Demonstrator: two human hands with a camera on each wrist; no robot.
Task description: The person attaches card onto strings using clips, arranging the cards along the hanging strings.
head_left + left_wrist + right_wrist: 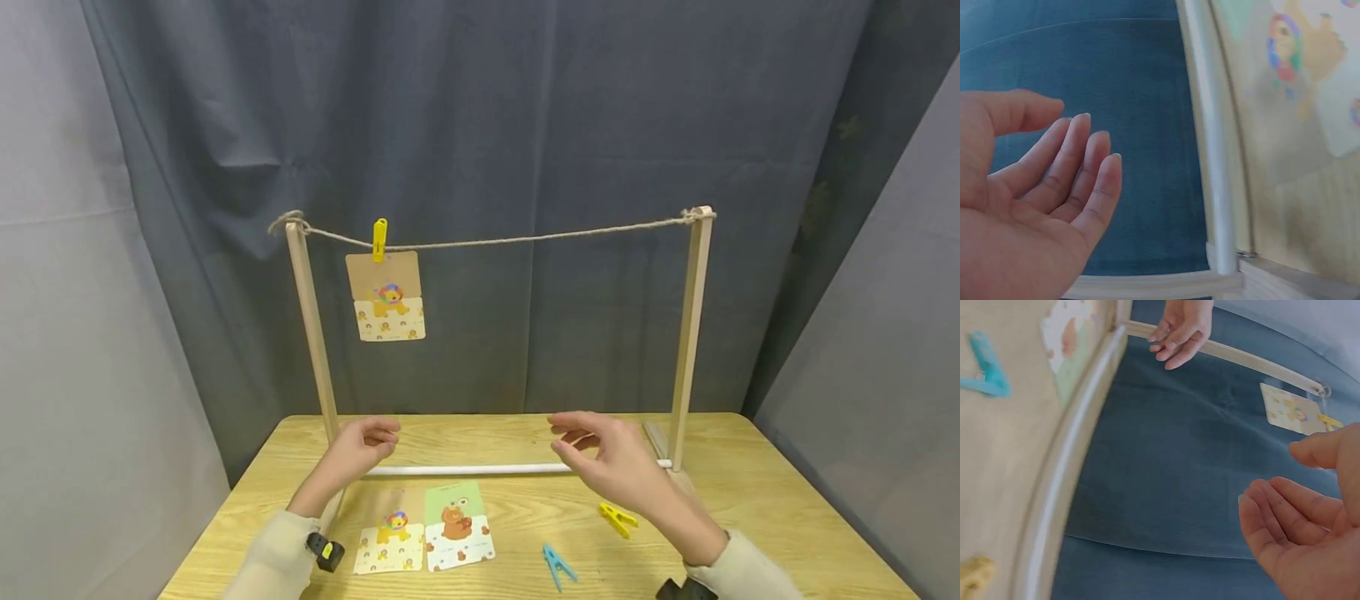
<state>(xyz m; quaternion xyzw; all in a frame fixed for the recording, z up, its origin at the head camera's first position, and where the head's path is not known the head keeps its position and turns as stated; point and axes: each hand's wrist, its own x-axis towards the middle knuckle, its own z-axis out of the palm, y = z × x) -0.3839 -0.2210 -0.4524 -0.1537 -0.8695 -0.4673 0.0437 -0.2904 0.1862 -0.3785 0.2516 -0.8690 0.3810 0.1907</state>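
My left hand hovers near the left post, fingers loosely bent and holding nothing. Across from it, my right hand is likewise empty, its thumb apart from the fingers. A lion card hangs from the rope, clipped by a yellow clothespin. On the table below the hands lie a second lion card and a bear card, side by side. A blue clothespin and another yellow clothespin lie to their right, nearest my right hand.
Two wooden posts, left and right, carry the rope tied at their tops. A white rod joins them low down. Behind the wooden table hangs a dark curtain, with pale grey panels at both sides.
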